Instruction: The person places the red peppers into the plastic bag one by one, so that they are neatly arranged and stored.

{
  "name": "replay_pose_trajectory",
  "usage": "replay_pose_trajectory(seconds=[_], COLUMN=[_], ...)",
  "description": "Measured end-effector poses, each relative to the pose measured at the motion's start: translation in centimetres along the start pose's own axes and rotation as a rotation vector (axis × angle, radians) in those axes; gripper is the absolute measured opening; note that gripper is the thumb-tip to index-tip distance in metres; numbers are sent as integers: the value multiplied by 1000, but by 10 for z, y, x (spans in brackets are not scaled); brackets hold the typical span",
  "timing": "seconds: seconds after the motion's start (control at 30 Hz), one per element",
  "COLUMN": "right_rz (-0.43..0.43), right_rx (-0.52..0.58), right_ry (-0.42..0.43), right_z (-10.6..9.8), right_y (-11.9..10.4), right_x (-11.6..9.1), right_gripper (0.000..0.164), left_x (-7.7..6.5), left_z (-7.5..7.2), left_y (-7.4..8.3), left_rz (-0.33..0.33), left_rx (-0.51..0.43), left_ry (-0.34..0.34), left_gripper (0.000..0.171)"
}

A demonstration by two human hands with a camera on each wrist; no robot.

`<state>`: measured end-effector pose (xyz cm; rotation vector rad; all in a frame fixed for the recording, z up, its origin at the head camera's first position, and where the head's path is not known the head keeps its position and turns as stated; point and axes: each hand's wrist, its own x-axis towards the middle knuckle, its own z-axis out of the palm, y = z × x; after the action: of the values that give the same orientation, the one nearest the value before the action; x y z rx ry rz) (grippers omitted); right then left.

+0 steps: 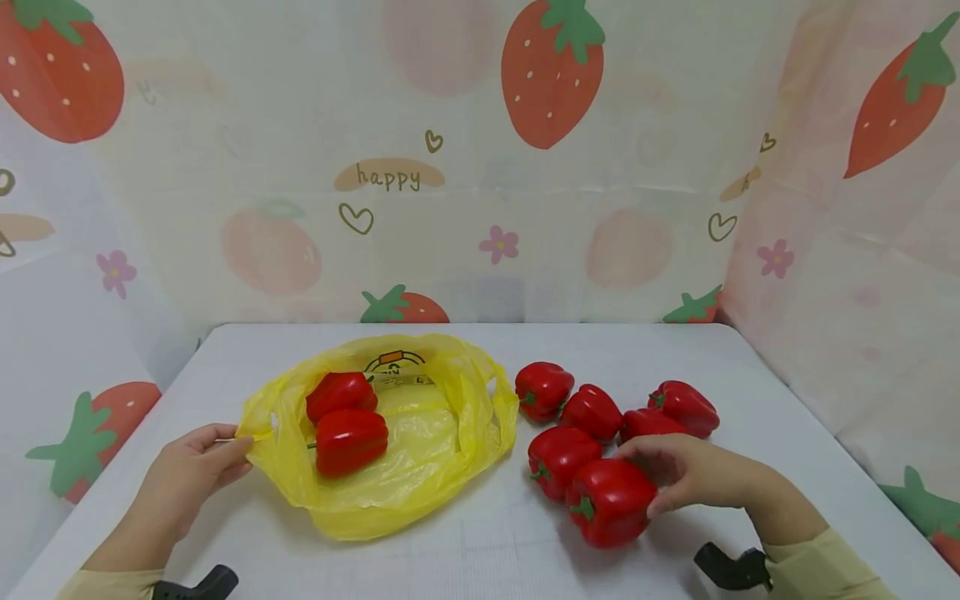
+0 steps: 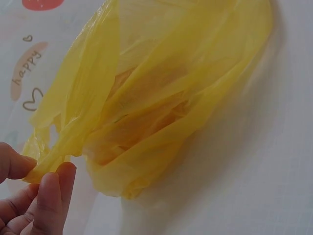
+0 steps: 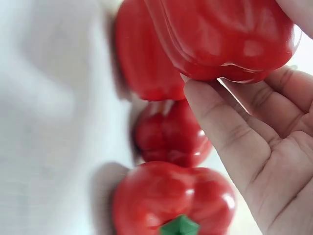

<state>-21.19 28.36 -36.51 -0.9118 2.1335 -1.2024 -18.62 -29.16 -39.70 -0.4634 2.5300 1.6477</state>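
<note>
A yellow plastic bag [image 1: 420, 450] lies spread on the table with its mouth wide. Inside its left part sit two red bell peppers, one [image 1: 351, 442] in front of the other [image 1: 339, 395]. My left hand [image 1: 191, 467] pinches the bag's left handle between thumb and fingers, as the left wrist view shows up close. On the right, my right hand [image 1: 697, 473] grips the nearest red bell pepper [image 1: 613, 502] from its right side, thumb and fingers around it. In the right wrist view this held pepper [image 3: 230, 34] overlaps another pepper behind it.
Several more red bell peppers stand to the right of the bag, among them one beside the bag's edge [image 1: 543, 390], one left of the held pepper [image 1: 562, 460] and one at the far right [image 1: 684, 408]. A strawberry-print cloth [image 1: 465, 108] surrounds the white table [image 1: 480, 558].
</note>
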Motion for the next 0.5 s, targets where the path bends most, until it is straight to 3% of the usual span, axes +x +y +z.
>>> replay_pose_trajectory(seconds=[0.23, 0.5], right_rz=[-94, -61], right_rx=[-12, -31], right_ry=[-4, 19], right_z=[-8, -18], right_y=[-12, -25], right_x=[6, 19], right_gripper=[49, 49], left_x=[-1, 0], left_z=[0, 0], left_y=[1, 0], left_rz=[1, -11], left_rx=[3, 14], left_ry=[6, -2], left_gripper=[58, 61])
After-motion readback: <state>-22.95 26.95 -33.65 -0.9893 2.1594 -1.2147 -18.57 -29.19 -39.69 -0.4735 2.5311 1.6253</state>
